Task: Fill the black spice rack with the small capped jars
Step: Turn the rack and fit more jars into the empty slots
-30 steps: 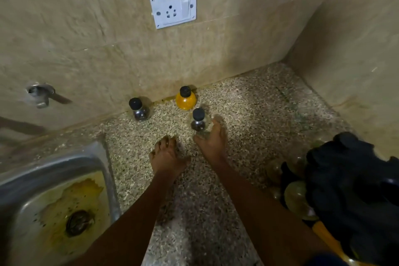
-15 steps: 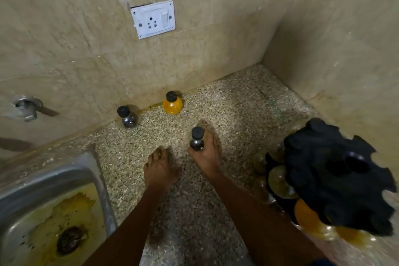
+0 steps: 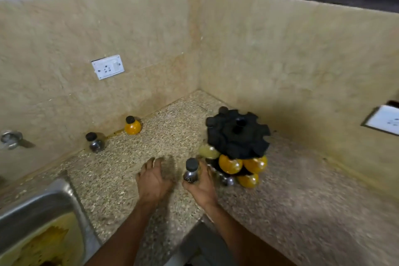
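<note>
My right hand (image 3: 203,188) grips a small dark jar with a black cap (image 3: 190,171), held upright just left of the black spice rack (image 3: 237,134). The rack stands near the counter's corner with several orange and pale jars tucked under its notched top. My left hand (image 3: 152,179) rests palm down on the speckled counter (image 3: 164,131), fingers spread, holding nothing. Two capped jars stand by the back wall: an orange jar (image 3: 132,125) and a dark jar (image 3: 95,143).
A steel sink (image 3: 36,205) with a stained basin sits at the lower left. A tap stub (image 3: 10,138) sticks out of the left wall. White sockets are on the back wall (image 3: 108,67) and the right wall (image 3: 383,120).
My right hand has lifted the dark jar off the counter and carried it right toward the rack. The camera has tilted up, so the whole rack now shows. My left hand stays flat.
</note>
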